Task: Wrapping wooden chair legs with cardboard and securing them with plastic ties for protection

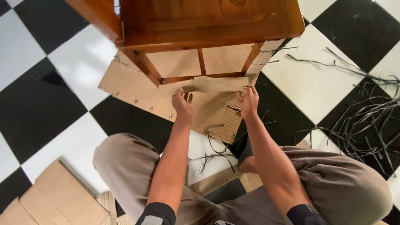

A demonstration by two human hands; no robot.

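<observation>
Running left to right beneath the wooden cabinet (208, 21), the cardboard strip (212, 84) has its ends pinched by left hand (182, 104) and right hand (249, 101), both equally near.

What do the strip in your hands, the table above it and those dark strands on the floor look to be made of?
Strip: plain brown cardboard, matte, held by the left hand and right hand. Table: reddish-brown wood, glossy varnish, with visible grain and sheen. Strands: probably black plastic packing straps; thin, flat and curling.
</observation>
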